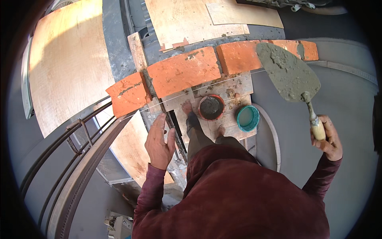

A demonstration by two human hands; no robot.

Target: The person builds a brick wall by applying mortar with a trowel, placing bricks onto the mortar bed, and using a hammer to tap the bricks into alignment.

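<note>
right hand (329, 137): fingers gripping the pale wooden handle of a grey, leaf-shaped metal trowel (306, 97). left hand (159, 145): fingers extended, holding nothing, near the left end of a row of orange-red clay bricks (185, 71). trowel out to the right, blade tip overlapping the row's near edge in view, toward its right end; can't tell if touching. judgement: blade best kept level, wrist steady, so the load doesn't slide; keep clear of the thin white string (262, 71). blade coated in wet-looking grey mortar (280, 59), lumpy toward the tip, smoother near the handle.
</note>
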